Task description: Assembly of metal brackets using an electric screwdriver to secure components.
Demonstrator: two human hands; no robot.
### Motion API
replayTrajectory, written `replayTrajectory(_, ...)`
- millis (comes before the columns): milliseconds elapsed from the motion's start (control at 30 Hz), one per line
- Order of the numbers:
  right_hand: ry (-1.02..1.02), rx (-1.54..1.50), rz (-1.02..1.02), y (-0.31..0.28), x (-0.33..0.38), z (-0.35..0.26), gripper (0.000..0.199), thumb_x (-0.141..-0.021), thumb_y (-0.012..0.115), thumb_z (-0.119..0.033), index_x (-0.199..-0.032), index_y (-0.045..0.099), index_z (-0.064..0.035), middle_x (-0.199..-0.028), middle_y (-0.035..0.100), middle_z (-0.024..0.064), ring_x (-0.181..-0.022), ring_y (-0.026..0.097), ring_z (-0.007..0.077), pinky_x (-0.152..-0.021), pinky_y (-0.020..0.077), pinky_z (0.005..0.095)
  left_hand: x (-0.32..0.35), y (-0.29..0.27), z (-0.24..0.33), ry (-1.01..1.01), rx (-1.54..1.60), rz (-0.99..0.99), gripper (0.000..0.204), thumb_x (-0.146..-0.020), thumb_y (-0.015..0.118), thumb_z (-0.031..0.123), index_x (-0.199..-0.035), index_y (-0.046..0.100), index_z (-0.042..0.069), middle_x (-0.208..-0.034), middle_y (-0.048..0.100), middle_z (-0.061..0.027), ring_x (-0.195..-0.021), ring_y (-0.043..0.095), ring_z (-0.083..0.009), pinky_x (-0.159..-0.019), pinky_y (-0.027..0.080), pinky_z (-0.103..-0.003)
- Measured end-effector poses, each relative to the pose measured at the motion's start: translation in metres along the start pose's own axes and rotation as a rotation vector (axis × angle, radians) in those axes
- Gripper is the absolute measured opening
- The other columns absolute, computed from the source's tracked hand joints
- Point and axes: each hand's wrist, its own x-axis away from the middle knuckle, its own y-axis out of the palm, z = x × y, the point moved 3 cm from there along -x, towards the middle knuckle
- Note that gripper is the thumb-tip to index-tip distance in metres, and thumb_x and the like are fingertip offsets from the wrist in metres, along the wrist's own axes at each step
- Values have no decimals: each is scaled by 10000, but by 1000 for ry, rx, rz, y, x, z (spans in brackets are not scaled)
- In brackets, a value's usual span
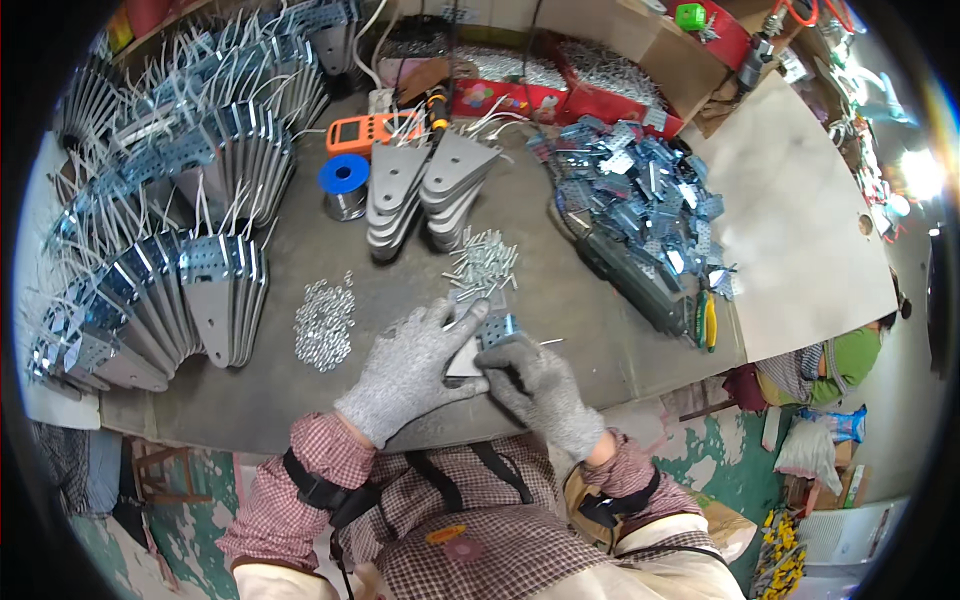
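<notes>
My left hand [412, 372], in a grey knit glove, grips a pale, tapered metal plate [463, 362] low over the near part of the table. At the plate's upper end is a blue-tinted perforated metal bracket [500, 326]; whether the two are joined cannot be seen. My right hand [548, 388], gloved too, presses against the right side of this piece with bent, closed fingers. What those fingertips hold, if anything, is hidden. Just beyond the hands lies a heap of screws [485, 264]. Left of them is a pile of small metal nuts or rings [325, 324].
Finished-looking plates with brackets and white wires [215, 300] stand in rows at left. Stacked grey plates [455, 170], a solder spool [344, 180] and an orange meter [365, 132] stand behind. Loose blue brackets [650, 190], a dark tool [630, 275] and pliers [706, 318] lie right.
</notes>
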Motion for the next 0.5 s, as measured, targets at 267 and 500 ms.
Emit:
replayTrajectory(267, 33, 43, 74, 2, 12, -4, 181, -900, 682, -56, -1081, 672, -61, -1023, 658, 135, -925, 668, 342, -803, 548, 414, -2, -2, 5, -27, -3, -6, 916, -728, 838, 486, -1513, 472, 186, -1172, 555, -151, -1074, 604, -343, -904, 520, -445)
replayTrajectory(500, 98, -109, 113, -3, 54, -15, 759, -837, 670, -23, -1511, 332, 60, -1243, 600, 265, -1107, 617, 416, -903, 521, 445, 16, 2, 35, -403, 1099, -70, 739, -897, 782, 314, -1482, 434, 26, -1264, 606, -140, -1189, 600, -239, -1047, 483, -367)
